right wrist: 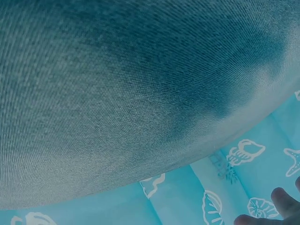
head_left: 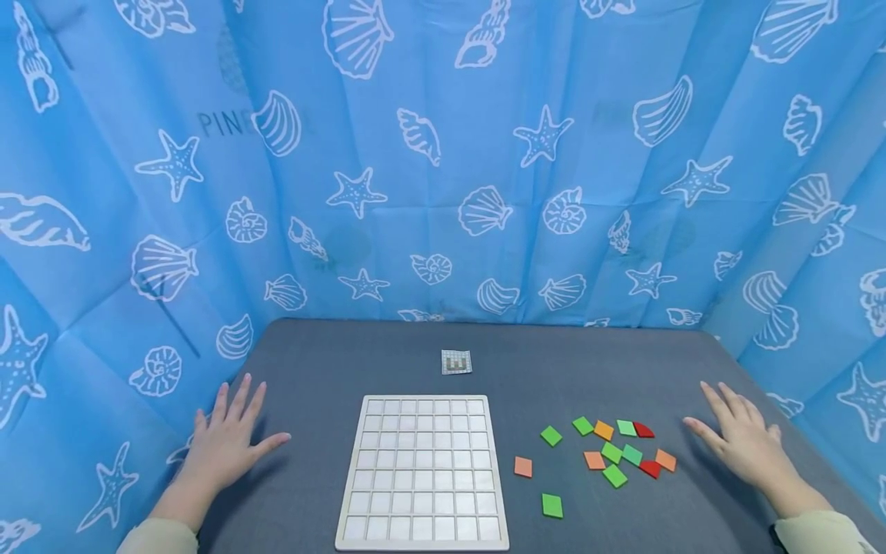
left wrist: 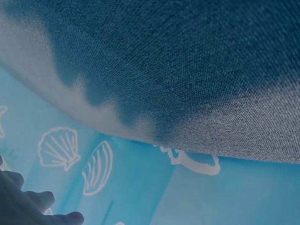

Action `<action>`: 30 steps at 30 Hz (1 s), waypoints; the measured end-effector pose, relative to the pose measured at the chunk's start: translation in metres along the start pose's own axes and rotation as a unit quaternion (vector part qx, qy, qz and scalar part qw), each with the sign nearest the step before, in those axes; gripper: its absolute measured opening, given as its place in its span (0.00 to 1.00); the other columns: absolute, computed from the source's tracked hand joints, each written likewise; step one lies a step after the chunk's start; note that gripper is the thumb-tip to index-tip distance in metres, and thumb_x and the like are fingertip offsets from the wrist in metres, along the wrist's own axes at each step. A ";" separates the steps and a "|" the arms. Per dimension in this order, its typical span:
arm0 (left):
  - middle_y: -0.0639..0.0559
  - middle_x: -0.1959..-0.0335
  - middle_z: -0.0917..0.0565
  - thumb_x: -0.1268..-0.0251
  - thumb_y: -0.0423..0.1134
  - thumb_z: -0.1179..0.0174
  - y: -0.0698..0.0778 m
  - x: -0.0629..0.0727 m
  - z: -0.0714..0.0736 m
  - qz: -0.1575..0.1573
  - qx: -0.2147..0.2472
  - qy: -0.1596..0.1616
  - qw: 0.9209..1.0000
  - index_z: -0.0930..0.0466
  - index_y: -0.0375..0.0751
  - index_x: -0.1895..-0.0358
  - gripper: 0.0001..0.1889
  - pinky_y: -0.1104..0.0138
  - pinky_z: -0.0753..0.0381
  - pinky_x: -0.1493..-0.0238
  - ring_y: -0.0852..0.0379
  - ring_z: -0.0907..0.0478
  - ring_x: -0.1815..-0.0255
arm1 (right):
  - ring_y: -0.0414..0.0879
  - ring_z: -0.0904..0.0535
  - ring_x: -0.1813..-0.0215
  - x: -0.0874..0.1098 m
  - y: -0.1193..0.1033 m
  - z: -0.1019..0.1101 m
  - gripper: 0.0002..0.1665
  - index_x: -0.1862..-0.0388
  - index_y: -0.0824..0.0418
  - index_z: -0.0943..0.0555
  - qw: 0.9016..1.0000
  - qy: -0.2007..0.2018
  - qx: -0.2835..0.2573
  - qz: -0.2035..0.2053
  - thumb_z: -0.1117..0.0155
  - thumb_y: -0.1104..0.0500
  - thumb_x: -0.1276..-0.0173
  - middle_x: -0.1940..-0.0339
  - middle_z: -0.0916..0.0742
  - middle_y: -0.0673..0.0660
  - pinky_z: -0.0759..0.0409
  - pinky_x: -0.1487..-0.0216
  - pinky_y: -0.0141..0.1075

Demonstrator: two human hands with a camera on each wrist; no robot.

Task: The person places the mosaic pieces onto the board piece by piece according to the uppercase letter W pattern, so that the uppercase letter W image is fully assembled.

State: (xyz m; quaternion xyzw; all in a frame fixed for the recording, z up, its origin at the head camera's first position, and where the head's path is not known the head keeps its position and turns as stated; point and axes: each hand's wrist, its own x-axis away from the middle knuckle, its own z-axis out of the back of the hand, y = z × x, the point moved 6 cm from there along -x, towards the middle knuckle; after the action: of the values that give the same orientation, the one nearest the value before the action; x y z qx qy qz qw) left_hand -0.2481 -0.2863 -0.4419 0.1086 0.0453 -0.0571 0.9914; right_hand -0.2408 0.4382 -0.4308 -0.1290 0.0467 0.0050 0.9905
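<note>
My left hand (head_left: pixel 224 446) hovers over the left side of the table with its fingers spread and holds nothing. On the right, my right hand (head_left: pixel 747 446) is likewise spread, to the right of a scatter of flat tiles. Among these are a green tile (head_left: pixel 551 505), an orange tile (head_left: pixel 523 467) and a red quarter-round piece (head_left: pixel 643 430). Between the hands lies a white grid board (head_left: pixel 422 462) with square cells. In the left wrist view, fingertips of the left hand (left wrist: pixel 33 201) show at the lower left; the right hand (right wrist: pixel 281 208) shows at the lower right of its own view.
A small printed square packet (head_left: pixel 456 362) lies behind the board on the grey table (head_left: pixel 332 354). Around the table hangs a blue curtain (head_left: pixel 429 169) with white shells and starfish, close to the left hand's side.
</note>
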 end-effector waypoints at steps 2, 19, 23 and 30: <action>0.31 0.24 0.57 0.40 0.69 0.44 0.000 0.000 0.000 0.000 -0.001 0.000 1.000 0.50 0.30 0.25 0.54 0.26 0.65 0.42 0.26 0.69 0.27 | 0.81 0.53 0.35 -0.001 -0.001 0.000 0.50 0.22 0.66 0.61 1.000 0.001 0.000 0.001 0.54 0.37 0.24 0.30 0.47 0.82 0.57 0.50 0.80; 0.40 0.25 0.43 0.46 0.65 0.36 0.059 -0.001 -0.016 -0.153 -0.036 0.011 0.988 0.40 0.38 0.26 0.50 0.37 0.34 0.45 0.34 0.33 0.36 | 0.79 0.41 0.40 -0.013 -0.012 -0.011 0.46 0.25 0.76 0.55 0.982 -0.083 -0.170 0.015 0.49 0.47 0.23 0.34 0.43 0.85 0.35 0.51 0.70; 0.43 0.24 0.43 0.45 0.68 0.41 0.076 0.000 -0.029 -0.197 -0.034 -0.025 0.980 0.40 0.39 0.26 0.49 0.44 0.27 0.52 0.39 0.24 0.47 | 0.77 0.37 0.41 -0.017 -0.015 -0.019 0.45 0.26 0.77 0.50 0.977 -0.099 -0.186 0.023 0.45 0.49 0.25 0.34 0.40 0.84 0.31 0.52 0.66; 0.45 0.23 0.46 0.46 0.75 0.48 0.094 -0.006 -0.049 -0.222 -0.011 -0.106 0.969 0.42 0.42 0.24 0.52 0.46 0.24 0.56 0.39 0.23 0.46 | 0.74 0.33 0.43 -0.027 -0.017 -0.028 0.43 0.26 0.76 0.48 0.966 -0.140 -0.218 0.019 0.44 0.50 0.25 0.37 0.36 0.83 0.26 0.53 0.60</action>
State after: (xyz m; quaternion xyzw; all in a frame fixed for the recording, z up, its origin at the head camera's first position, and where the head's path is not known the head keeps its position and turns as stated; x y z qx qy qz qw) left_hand -0.2459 -0.1835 -0.4691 0.0782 -0.0363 -0.2861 0.9543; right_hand -0.2703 0.4141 -0.4511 -0.3393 -0.0919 0.0521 0.9347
